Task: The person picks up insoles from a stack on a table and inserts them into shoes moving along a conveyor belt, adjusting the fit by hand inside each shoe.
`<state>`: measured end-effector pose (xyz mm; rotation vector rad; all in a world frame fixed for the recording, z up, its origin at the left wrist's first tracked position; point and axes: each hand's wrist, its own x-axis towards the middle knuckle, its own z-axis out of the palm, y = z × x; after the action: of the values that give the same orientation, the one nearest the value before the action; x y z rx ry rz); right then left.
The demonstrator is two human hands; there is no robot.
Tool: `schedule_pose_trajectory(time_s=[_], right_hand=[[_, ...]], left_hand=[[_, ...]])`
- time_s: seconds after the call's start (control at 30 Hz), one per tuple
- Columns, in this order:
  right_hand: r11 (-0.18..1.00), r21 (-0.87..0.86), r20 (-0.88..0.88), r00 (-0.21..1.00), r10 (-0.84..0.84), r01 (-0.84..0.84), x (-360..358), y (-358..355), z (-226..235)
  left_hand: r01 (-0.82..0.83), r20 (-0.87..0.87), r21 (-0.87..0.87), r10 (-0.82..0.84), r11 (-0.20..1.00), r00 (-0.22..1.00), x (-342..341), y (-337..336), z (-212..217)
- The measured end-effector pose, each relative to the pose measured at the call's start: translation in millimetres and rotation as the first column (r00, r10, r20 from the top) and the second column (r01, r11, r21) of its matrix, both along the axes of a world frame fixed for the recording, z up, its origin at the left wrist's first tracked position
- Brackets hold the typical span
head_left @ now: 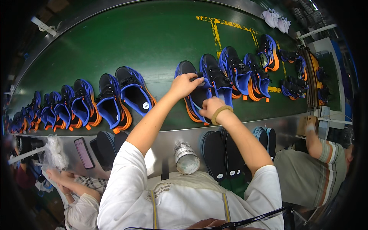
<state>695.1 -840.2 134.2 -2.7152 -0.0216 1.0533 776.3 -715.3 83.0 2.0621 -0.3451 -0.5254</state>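
Observation:
A black and blue sneaker [185,68] with an orange sole lies on the green belt in front of me, heel toward me. My left hand [184,85] is closed on its tongue near the lacing and holds it up. My right hand [213,108] is closed, with curled fingers at the collar and opening of the same shoe. What those fingertips hold, if anything, is hidden. Another sneaker [212,67] stands close against it on the right. To the left is a sneaker [129,78] with a round white sticker on its inside.
Several more sneakers [85,97] line the belt [161,42] at left and right. On the metal ledge lie black insoles [213,151], a round container [186,158], a phone [84,153] and a clear plastic bag [56,151]. People sit on both sides; one wears an olive shirt [312,176].

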Motion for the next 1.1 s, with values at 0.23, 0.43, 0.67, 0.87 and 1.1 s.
schedule_pose_trajectory(time_s=[0.23,0.43,0.67,0.87,1.1], right_hand=[[0.990,-0.100,0.325,0.937,0.128,-0.100,8,12,-54],[0.964,-0.183,0.270,0.933,0.236,-0.191,3,13,-69],[0.943,-0.171,0.236,0.918,0.319,-0.284,0,2,-69],[0.867,-0.245,-0.015,0.896,0.443,-0.433,6,0,-81],[0.720,-0.216,-0.212,0.752,0.625,-0.659,34,8,-82]], left_hand=[[0.030,-0.067,-0.045,-0.033,0.999,0.997,1,-1,4],[0.055,-0.066,-0.055,-0.059,0.997,0.996,0,3,-5],[0.078,-0.072,-0.113,-0.087,0.990,0.994,-3,0,-15],[0.053,-0.106,-0.192,-0.075,0.980,0.992,-4,-1,-16],[-0.089,0.320,-0.243,0.167,0.966,0.933,-13,-13,-25]])
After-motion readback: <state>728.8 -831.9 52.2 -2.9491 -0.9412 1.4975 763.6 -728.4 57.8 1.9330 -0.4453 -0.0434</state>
